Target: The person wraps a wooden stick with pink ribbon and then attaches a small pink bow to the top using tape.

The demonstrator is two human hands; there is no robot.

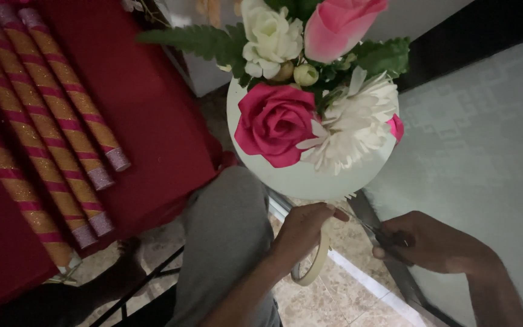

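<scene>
A person is working under a pale round board (310,175) topped with pink and white flowers (310,103). The left hand (302,233) is closing its fingers just below the board's lower edge, a roll of tape (311,266) hanging around it. The right hand (434,242) is gripping dark scissors (375,233), blades pointing up-left toward the left fingertips, the nearer hand. Striped glitter sticks (49,115) are lying well apart on red cloth (152,109).

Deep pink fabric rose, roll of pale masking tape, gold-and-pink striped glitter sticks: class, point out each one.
Deep pink fabric rose (273,121), head view, centre of the bloom.
Roll of pale masking tape (315,265), head view, outer band near left hand.
Gold-and-pink striped glitter sticks (62,109), head view, mid-shaft of one stick.
</scene>
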